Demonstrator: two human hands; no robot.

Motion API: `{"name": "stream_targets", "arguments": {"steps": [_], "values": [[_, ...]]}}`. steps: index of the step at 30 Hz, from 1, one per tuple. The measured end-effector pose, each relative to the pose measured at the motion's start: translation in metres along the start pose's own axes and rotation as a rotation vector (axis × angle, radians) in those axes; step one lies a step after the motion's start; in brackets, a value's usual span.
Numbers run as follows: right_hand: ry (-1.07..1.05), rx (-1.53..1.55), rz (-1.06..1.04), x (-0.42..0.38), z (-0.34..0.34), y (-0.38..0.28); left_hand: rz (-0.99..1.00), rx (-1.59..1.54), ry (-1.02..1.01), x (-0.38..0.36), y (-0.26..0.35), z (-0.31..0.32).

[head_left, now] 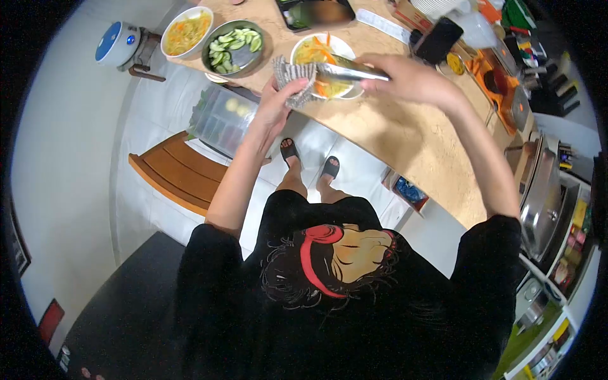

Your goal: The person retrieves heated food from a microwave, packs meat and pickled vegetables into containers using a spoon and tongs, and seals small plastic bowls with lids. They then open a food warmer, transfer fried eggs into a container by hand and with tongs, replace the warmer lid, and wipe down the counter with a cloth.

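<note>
My left hand (284, 95) is wrapped round a grey striped cloth (296, 77) at the near side of a white bowl. My right hand (396, 76) grips a shiny metal utensil (351, 71), which reaches left over the bowl to the cloth. Its exact shape is hard to tell. Under both, the white bowl (347, 48) holds shredded orange and pale yellow vegetables (315, 52). To the left of it stands a metal bowl (253, 64) of sliced cucumber (223, 45). A second white bowl of shredded vegetables (187, 35) is at the far left.
The wooden table (430, 152) runs from upper left to lower right. A black tray (316, 16), a phone (441, 39) and a small yellow container (455, 63) are at the back. A wooden chair (180, 171) and a clear plastic box (221, 120) stand on the near left.
</note>
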State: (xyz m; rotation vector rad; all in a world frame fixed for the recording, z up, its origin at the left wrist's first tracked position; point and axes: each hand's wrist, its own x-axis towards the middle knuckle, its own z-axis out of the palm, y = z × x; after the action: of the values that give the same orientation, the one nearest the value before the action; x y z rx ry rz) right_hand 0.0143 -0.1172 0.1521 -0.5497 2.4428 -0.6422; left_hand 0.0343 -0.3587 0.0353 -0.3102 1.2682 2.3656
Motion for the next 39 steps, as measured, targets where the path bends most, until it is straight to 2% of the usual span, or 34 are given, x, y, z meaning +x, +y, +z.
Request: {"name": "stream_targets", "arguments": {"steps": [2,3,10,12,19,27,34,39], "values": [[-0.023,-0.026,0.061,0.004,-0.007,0.008,0.055,0.029,-0.029,0.005,0.001,0.007],[0.112,-0.048,-0.001,0.007,-0.003,0.015,0.067,0.058,-0.023,0.008,0.001,0.009],[0.25,0.173,0.028,0.026,0.006,0.038,0.111,0.224,0.02,0.02,0.002,0.004],[0.304,0.144,-0.044,0.03,0.014,0.05,0.125,0.221,0.031,0.022,0.0,0.005],[0.524,-0.087,0.008,0.009,0.022,0.035,0.145,0.203,0.006,0.029,-0.008,-0.005],[0.491,-0.189,0.057,-0.011,0.021,0.027,0.214,0.242,0.014,0.031,-0.011,-0.015],[0.423,-0.299,0.131,-0.008,0.036,0.047,0.226,0.261,0.049,0.044,-0.021,-0.027],[0.424,-0.343,0.107,-0.003,0.034,0.039,0.25,0.272,0.062,0.045,-0.02,-0.028]]}}
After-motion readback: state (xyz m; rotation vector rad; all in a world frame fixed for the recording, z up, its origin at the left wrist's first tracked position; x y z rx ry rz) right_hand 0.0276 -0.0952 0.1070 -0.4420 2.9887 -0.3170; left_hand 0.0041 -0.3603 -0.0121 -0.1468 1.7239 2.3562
